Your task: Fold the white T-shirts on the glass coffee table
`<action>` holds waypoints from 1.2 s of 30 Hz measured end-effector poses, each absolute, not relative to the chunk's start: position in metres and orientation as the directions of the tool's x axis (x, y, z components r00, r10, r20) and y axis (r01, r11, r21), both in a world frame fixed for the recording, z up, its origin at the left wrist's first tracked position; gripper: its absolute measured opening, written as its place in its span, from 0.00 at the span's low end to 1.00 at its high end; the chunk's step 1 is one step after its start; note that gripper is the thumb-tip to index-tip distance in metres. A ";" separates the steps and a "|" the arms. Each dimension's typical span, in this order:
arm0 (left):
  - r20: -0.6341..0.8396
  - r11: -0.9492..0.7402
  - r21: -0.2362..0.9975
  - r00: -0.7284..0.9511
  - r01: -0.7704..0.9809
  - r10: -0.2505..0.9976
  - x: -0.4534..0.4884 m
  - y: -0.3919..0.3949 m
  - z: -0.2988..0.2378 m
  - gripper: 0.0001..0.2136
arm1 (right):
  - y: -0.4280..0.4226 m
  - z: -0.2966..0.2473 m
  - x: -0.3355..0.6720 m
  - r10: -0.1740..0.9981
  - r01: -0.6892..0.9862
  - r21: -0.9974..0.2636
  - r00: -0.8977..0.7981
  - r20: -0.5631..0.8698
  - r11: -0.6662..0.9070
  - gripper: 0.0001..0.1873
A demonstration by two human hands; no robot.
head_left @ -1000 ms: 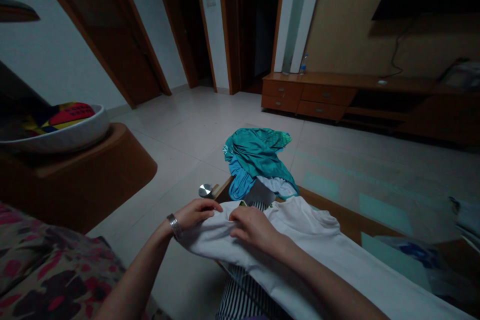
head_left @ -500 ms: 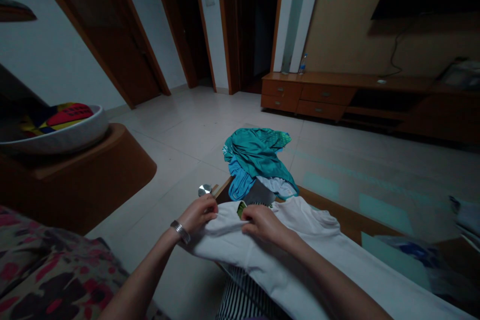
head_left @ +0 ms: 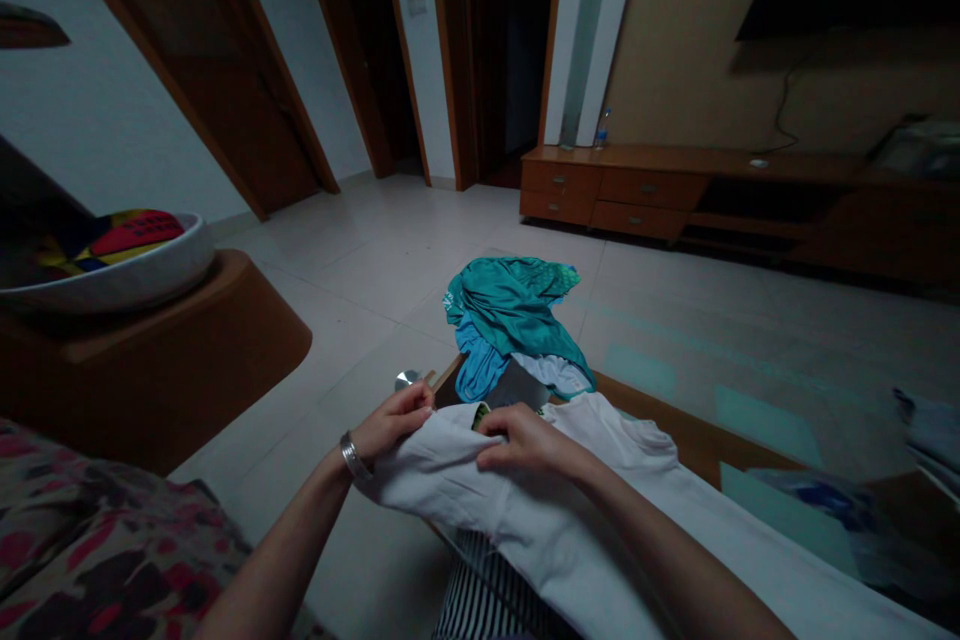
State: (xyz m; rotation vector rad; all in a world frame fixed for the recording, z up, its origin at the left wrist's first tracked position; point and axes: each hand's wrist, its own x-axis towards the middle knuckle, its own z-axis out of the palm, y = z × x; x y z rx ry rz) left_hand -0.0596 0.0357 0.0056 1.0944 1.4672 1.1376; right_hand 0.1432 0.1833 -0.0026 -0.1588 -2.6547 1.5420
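Note:
A white garment [head_left: 600, 510] lies spread across the glass coffee table [head_left: 675, 360] in front of me. My left hand [head_left: 390, 423], with a metal bracelet at the wrist, pinches the garment's left edge. My right hand [head_left: 525, 442] grips the bunched fabric just beside it, fingers curled into the cloth. A small green label [head_left: 480, 414] shows between the two hands. Beneath the white garment a black-and-white striped cloth [head_left: 487, 590] hangs off the table's near edge. A pile of teal and blue clothes [head_left: 510, 320] sits farther back on the table.
A round metal table fitting [head_left: 407, 380] shows at the table's corner. At left stands a brown rounded stand [head_left: 165, 360] holding a white bowl [head_left: 112, 270] with colourful things. A floral cushion [head_left: 97, 540] is at lower left. A low wooden cabinet [head_left: 675, 195] lines the far wall.
Both hands have slid slightly up along the white garment's edge and gathered the fabric, exposing the green label. The view shifted a little.

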 end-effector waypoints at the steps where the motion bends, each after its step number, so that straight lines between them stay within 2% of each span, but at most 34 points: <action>1: -0.184 0.203 0.973 -0.159 0.110 0.970 -0.062 0.037 0.004 0.15 | 0.185 -0.005 0.142 0.121 0.061 -0.862 -0.993 0.000 0.503 0.08; 4: -0.304 0.315 0.931 -0.086 0.182 0.949 -0.074 0.038 0.000 0.15 | 0.190 -0.016 0.139 0.164 0.089 -0.849 -0.987 -0.004 0.520 0.08; 8: -0.441 0.427 0.861 -0.011 0.276 0.897 -0.086 0.036 -0.005 0.17 | 0.196 -0.034 0.138 0.278 0.168 -0.844 -0.960 -0.023 0.509 0.09; 15: -0.401 0.401 0.916 -0.120 -0.029 0.908 -0.076 0.033 -0.013 0.18 | 0.201 -0.046 0.140 0.267 0.149 -0.854 -0.964 -0.012 0.499 0.09; 26: -0.414 0.398 0.906 -0.101 -0.143 0.905 -0.080 0.028 -0.021 0.19 | 0.199 -0.038 0.143 0.251 0.163 -0.844 -0.967 -0.035 0.511 0.08; 29: -0.446 0.441 0.895 -0.176 -0.066 0.878 -0.082 0.031 -0.027 0.20 | 0.199 -0.039 0.143 0.254 0.171 -0.828 -0.967 -0.036 0.533 0.08; 32: -0.425 0.479 0.873 -0.333 0.096 0.842 -0.091 0.032 -0.027 0.23 | 0.199 -0.041 0.144 0.275 0.192 -0.792 -0.961 -0.032 0.579 0.09; 36: -0.398 0.583 0.769 -0.517 0.261 0.758 -0.103 0.017 -0.018 0.23 | 0.195 -0.038 0.148 0.305 0.206 -0.754 -0.952 -0.008 0.624 0.12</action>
